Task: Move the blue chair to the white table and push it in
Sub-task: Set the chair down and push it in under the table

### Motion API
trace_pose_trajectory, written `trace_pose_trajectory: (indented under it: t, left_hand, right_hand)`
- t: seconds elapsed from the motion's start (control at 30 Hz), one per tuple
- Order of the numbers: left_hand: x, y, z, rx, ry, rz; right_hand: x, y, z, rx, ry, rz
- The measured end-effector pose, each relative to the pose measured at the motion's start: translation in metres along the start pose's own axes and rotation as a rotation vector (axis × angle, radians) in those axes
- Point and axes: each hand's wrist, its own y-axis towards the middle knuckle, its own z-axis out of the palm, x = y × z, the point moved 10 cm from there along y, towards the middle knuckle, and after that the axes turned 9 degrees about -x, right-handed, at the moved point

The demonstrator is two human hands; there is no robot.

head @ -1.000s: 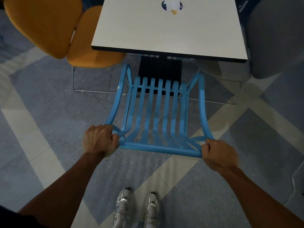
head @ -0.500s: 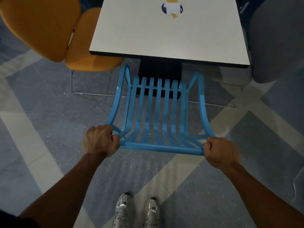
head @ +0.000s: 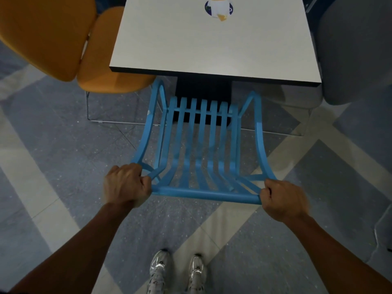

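The blue chair (head: pixel 203 194), made of slats with curved side rails, stands in front of me facing the white table (head: pixel 212 43). Its front end reaches just under the table's near dark edge, in front of the black pedestal (head: pixel 203 88). My left hand (head: pixel 125 185) is closed around the left end of the chair's top back rail. My right hand (head: pixel 282 200) grips the right end of the same rail. Most of the seat is still out from under the tabletop.
An orange chair (head: pixel 63 39) stands at the table's left side, its seat close to the blue chair's left rail. A grey upholstered chair (head: pixel 356 49) sits at the right. A small blue-and-white object (head: pixel 218 8) lies on the tabletop. My shoes (head: pixel 176 270) are below.
The chair has slid forward towards the table with both hands on its back rail; its front end has come nearer the pedestal and the table edge. My grip is unchanged.
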Motion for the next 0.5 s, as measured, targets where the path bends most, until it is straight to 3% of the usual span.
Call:
trace_pose_trajectory:
  t: [0.5]
  left_hand:
    - [-0.0009, -0.0045, 0.0059, -0.01, -0.018, 0.01]
  right_hand:
    - [-0.0055, 0.0003, -0.0039, -0.053, 0.035, -0.001]
